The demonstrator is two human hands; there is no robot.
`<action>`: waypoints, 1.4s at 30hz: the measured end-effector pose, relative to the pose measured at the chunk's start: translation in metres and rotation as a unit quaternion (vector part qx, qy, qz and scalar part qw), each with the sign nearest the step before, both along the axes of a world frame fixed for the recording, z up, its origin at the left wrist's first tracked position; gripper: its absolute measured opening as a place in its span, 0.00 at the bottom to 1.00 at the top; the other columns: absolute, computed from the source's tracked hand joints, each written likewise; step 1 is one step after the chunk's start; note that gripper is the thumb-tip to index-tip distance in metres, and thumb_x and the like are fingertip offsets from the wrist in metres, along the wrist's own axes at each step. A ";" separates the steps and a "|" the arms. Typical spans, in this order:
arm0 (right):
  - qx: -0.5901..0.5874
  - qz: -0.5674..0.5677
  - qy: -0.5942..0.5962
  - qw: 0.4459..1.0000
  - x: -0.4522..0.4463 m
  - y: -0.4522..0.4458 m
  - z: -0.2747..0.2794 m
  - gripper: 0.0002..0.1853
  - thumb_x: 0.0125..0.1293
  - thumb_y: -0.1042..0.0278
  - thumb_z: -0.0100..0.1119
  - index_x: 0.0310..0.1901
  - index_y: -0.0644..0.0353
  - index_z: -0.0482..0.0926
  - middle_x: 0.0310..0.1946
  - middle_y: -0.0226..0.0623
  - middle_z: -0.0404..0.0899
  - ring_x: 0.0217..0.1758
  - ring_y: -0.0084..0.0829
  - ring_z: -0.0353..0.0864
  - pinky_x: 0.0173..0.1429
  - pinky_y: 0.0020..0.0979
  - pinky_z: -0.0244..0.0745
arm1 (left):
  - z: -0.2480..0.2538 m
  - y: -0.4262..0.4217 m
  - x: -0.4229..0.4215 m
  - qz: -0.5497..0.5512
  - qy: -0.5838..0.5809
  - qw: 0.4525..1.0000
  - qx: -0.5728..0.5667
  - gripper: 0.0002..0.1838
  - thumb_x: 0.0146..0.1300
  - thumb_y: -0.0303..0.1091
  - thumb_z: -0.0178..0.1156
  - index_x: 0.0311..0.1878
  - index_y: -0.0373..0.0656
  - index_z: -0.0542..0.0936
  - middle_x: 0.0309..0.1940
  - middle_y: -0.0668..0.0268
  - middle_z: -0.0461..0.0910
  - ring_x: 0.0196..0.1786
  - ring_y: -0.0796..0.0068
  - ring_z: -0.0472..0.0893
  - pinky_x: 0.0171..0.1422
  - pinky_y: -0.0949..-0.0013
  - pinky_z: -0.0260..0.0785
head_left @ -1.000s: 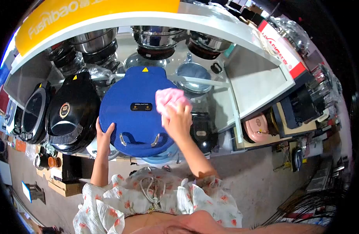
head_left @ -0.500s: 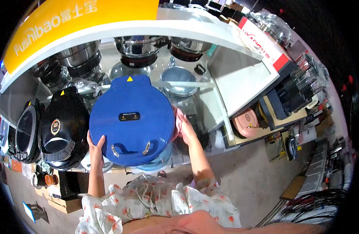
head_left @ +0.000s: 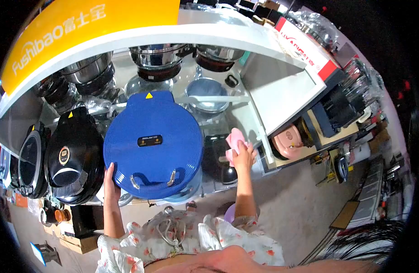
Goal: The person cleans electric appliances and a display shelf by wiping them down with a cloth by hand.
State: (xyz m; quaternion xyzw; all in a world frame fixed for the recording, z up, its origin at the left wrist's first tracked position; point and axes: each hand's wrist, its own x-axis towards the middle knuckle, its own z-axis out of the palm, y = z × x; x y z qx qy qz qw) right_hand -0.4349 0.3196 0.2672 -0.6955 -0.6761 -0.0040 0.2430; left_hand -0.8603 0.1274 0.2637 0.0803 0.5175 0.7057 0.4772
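A round blue electric griddle (head_left: 152,125) with two metal handle mounts and a small dark control panel rests on the shelf in front of me. My left hand (head_left: 110,184) grips its lower left edge, the fingers mostly hidden behind the rim. Off to the right of the griddle, my right hand (head_left: 244,157) is closed around a pink cloth (head_left: 235,140). The cloth is bunched up and apart from the griddle. Just left of that hand lies a dark flat appliance (head_left: 218,157), partly covered by the cloth.
Black griddles (head_left: 73,154) stand close on the left. Steel pots (head_left: 157,57) and a glass-lidded pan (head_left: 207,93) sit farther back. A white shelf divider (head_left: 282,98) and a pink appliance (head_left: 287,142) are on the right. A yellow sign (head_left: 91,32) tops the shelf.
My right hand with the pink cloth has left the griddle's right edge and moved right. My left hand has slid slightly down, its thumb now at the rim instead of on the lid.
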 end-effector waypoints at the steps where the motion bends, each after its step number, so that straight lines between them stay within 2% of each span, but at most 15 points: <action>1: -0.028 -0.041 -0.056 0.997 -0.009 -0.009 0.013 0.25 0.59 0.57 0.62 0.59 0.51 0.72 0.64 0.48 0.62 0.67 0.53 0.59 0.63 0.57 0.57 | -0.001 -0.001 -0.001 -0.003 -0.007 1.000 0.001 0.30 0.63 0.47 0.60 0.63 0.41 0.67 0.52 0.61 0.76 0.53 0.68 0.77 0.58 0.65 0.70; 5: 0.023 0.057 -0.012 0.998 -0.036 -0.003 -0.023 0.27 0.59 0.50 0.62 0.60 0.46 0.72 0.69 0.42 0.56 0.70 0.52 0.53 0.66 0.58 0.49 | 0.000 0.003 0.002 -0.010 -0.029 0.999 0.029 0.27 0.65 0.49 0.58 0.60 0.40 0.70 0.52 0.61 0.77 0.53 0.68 0.78 0.57 0.65 0.70; 15: 0.078 -0.210 -0.203 0.953 0.105 0.072 -0.078 0.17 0.60 0.67 0.51 0.48 0.34 0.82 0.65 0.27 0.65 0.62 0.41 0.66 0.59 0.52 0.59 | -0.014 -0.001 -0.008 -0.011 -0.013 1.000 -0.008 0.29 0.64 0.51 0.58 0.60 0.41 0.71 0.54 0.63 0.76 0.56 0.67 0.76 0.62 0.63 0.66; 19: -0.014 -0.210 -0.187 0.959 0.130 0.057 -0.037 0.14 0.62 0.65 0.51 0.47 0.42 0.82 0.58 0.37 0.69 0.52 0.45 0.71 0.50 0.47 0.69 | -0.015 0.001 -0.006 -0.009 -0.006 1.000 0.014 0.28 0.64 0.51 0.58 0.60 0.41 0.71 0.53 0.63 0.77 0.55 0.68 0.77 0.60 0.64 0.67; 23: -0.053 -0.112 -0.026 0.992 0.094 0.025 -0.014 0.16 0.57 0.70 0.56 0.48 0.51 0.81 0.47 0.46 0.76 0.46 0.51 0.76 0.48 0.42 0.74 | -0.017 0.002 -0.004 -0.008 -0.010 0.999 0.046 0.27 0.64 0.50 0.58 0.59 0.41 0.71 0.52 0.63 0.77 0.53 0.68 0.78 0.58 0.64 0.69; 24: -0.088 -0.068 0.061 0.992 0.075 0.015 0.004 0.16 0.57 0.69 0.59 0.48 0.54 0.81 0.40 0.46 0.80 0.41 0.42 0.81 0.45 0.38 0.76 | -0.014 0.001 -0.004 -0.014 -0.011 0.999 0.048 0.27 0.64 0.50 0.58 0.59 0.41 0.71 0.52 0.63 0.77 0.53 0.68 0.77 0.58 0.64 0.69; 25: -0.095 0.047 0.311 0.944 0.075 0.024 -0.023 0.16 0.56 0.67 0.61 0.47 0.58 0.81 0.37 0.42 0.83 0.37 0.32 0.82 0.41 0.31 0.77 | -0.014 0.001 -0.004 -0.020 -0.010 0.999 0.048 0.27 0.65 0.50 0.57 0.59 0.40 0.71 0.52 0.63 0.77 0.54 0.68 0.77 0.58 0.64 0.69; 26: -0.157 0.070 0.389 0.905 0.074 0.032 -0.050 0.17 0.56 0.66 0.62 0.47 0.61 0.80 0.37 0.35 0.82 0.35 0.24 0.79 0.39 0.27 0.76 | -0.015 0.001 -0.006 -0.021 -0.013 0.999 0.048 0.27 0.65 0.50 0.57 0.59 0.41 0.72 0.52 0.63 0.77 0.53 0.68 0.78 0.58 0.64 0.69; 27: -0.280 0.066 0.520 0.804 0.044 0.016 -0.008 0.18 0.57 0.68 0.59 0.50 0.63 0.78 0.38 0.34 0.82 0.35 0.26 0.80 0.40 0.28 0.77 | -0.018 0.001 -0.008 -0.025 -0.018 0.999 0.042 0.27 0.64 0.51 0.57 0.59 0.41 0.72 0.52 0.63 0.77 0.53 0.68 0.78 0.58 0.64 0.70; 29: -0.400 0.156 0.532 0.730 0.007 0.011 0.003 0.28 0.57 0.72 0.55 0.62 0.60 0.69 0.48 0.35 0.79 0.46 0.29 0.80 0.48 0.30 0.77 | -0.020 0.001 -0.011 -0.032 -0.028 0.999 0.028 0.28 0.64 0.52 0.57 0.59 0.41 0.72 0.52 0.63 0.78 0.53 0.68 0.78 0.58 0.63 0.70; 30: -0.428 0.200 0.628 0.618 0.001 0.016 -0.020 0.32 0.59 0.74 0.53 0.68 0.58 0.62 0.57 0.37 0.74 0.57 0.30 0.75 0.58 0.30 0.72 | -0.015 0.002 -0.008 -0.025 -0.028 0.999 0.024 0.29 0.63 0.53 0.58 0.59 0.41 0.73 0.52 0.62 0.78 0.53 0.66 0.78 0.58 0.63 0.70; 31: -0.468 0.266 0.603 0.589 0.003 0.031 -0.053 0.35 0.60 0.75 0.51 0.71 0.55 0.57 0.63 0.40 0.68 0.63 0.33 0.70 0.65 0.32 0.66 | -0.008 0.002 -0.004 -0.023 -0.034 0.998 0.040 0.29 0.63 0.54 0.58 0.59 0.41 0.73 0.52 0.62 0.78 0.53 0.66 0.78 0.58 0.62 0.70; 33: -0.478 0.305 0.707 0.423 -0.021 0.025 -0.069 0.32 0.64 0.71 0.50 0.71 0.55 0.56 0.65 0.42 0.66 0.65 0.36 0.69 0.69 0.37 0.63 | 0.004 0.004 0.000 -0.015 -0.045 0.996 0.073 0.29 0.63 0.54 0.58 0.59 0.41 0.73 0.52 0.61 0.78 0.53 0.65 0.78 0.59 0.62 0.70; 39: -0.578 0.292 0.717 0.259 -0.047 0.014 -0.001 0.32 0.71 0.47 0.47 0.69 0.58 0.59 0.65 0.42 0.66 0.68 0.39 0.65 0.73 0.42 0.56 | -0.008 0.005 -0.011 -0.016 -0.043 0.999 -0.009 0.32 0.60 0.53 0.60 0.61 0.41 0.71 0.53 0.60 0.77 0.53 0.62 0.78 0.60 0.59 0.69; 42: -0.625 0.194 0.690 0.309 -0.044 0.047 -0.098 0.33 0.69 0.43 0.47 0.68 0.58 0.61 0.65 0.41 0.66 0.69 0.39 0.62 0.75 0.42 0.52 | -0.020 0.004 -0.019 -0.031 -0.060 0.998 -0.003 0.33 0.58 0.51 0.62 0.61 0.40 0.70 0.55 0.58 0.76 0.55 0.61 0.77 0.61 0.58 0.68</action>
